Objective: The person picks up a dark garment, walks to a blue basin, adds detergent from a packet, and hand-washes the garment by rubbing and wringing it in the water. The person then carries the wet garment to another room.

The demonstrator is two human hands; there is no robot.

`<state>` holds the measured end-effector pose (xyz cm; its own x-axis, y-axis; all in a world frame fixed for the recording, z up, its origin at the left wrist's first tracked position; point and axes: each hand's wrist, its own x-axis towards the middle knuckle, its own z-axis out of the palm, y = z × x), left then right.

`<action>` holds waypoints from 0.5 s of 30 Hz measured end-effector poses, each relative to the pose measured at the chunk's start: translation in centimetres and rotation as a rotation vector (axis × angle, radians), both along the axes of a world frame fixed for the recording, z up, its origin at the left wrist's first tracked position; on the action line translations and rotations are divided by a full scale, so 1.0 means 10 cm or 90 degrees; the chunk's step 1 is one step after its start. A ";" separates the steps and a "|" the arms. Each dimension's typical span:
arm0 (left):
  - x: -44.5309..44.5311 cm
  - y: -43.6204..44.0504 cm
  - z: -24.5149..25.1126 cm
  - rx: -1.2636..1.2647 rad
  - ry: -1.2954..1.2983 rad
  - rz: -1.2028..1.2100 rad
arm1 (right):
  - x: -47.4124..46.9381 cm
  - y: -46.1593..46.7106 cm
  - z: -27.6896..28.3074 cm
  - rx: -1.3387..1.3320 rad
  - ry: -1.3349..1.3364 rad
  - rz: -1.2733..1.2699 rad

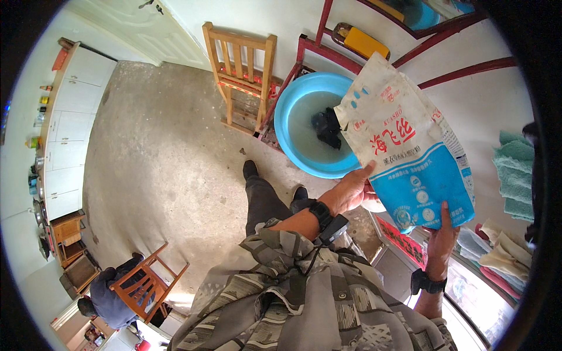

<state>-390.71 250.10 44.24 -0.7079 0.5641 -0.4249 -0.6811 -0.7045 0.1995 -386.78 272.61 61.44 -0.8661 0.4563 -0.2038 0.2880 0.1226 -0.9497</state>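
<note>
A white and blue printed plastic packet (pixel 406 145) is held up between my two hands over the right rim of a blue plastic basin (pixel 285 118). My left hand (pixel 351 191) grips its lower left edge, fingers partly behind it. My right hand (pixel 443 230) holds its bottom edge, with one finger laid on the front. In the basin, dark cloth (pixel 328 128) lies in cloudy water. The packet's top end leans towards the wall and hides part of the basin. Both wrists wear black straps.
The basin sits on a dark red metal stand (pixel 325 50) with a yellow soap box (pixel 365 42). Beside it is a wooden chair (pixel 241 57). Green towels (pixel 513 175) hang at right. A person (pixel 112 294) is by another wooden chair (pixel 149 281) at lower left.
</note>
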 end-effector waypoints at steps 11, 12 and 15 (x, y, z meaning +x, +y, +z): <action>-0.18 -0.09 0.17 -0.243 0.037 -0.097 | -0.02 -0.08 0.01 0.007 -0.004 -0.014; -0.20 -0.09 0.17 -0.279 0.049 -0.112 | -0.02 -0.08 0.00 0.012 0.002 -0.018; -0.23 -0.08 0.17 -0.351 0.106 -0.134 | -0.02 -0.05 0.01 0.005 0.002 -0.001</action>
<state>-393.03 249.34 45.91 -0.6869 0.4275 -0.5877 -0.7231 -0.3207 0.6118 -387.03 272.06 61.55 -0.8659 0.4594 -0.1977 0.2857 0.1301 -0.9494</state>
